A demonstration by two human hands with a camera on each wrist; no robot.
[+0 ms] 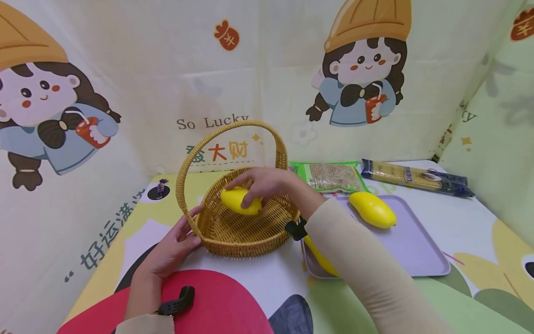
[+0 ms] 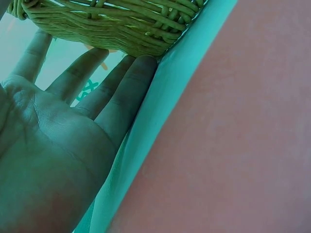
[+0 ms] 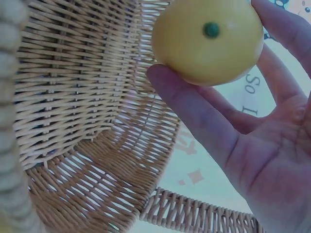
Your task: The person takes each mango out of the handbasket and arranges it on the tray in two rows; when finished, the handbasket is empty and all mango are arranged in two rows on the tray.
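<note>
In the head view my right hand (image 1: 269, 183) grips a yellow toy mango (image 1: 242, 202) above the inside of a wicker basket (image 1: 250, 248). The right wrist view shows the green stem spot of this mango (image 3: 209, 39) between the thumb and fingers of my hand (image 3: 272, 141). At the basket's left side, my left hand (image 1: 173, 250) touches the outer wall. The left wrist view has that hand's fingers (image 2: 119, 97) stretched out, their tips against the woven wall (image 2: 121, 29). The basket stands upright with its tall arched handle (image 1: 233, 126) raised.
Right of the basket lies a lilac tray (image 1: 417, 255) with a second mango (image 1: 372, 209) and a yellow fruit (image 1: 321, 260) partly hidden by my right sleeve. Behind it are a green-edged food packet (image 1: 331, 176) and a pasta packet (image 1: 417, 178). A small purple figure (image 1: 160, 189) is at the back left.
</note>
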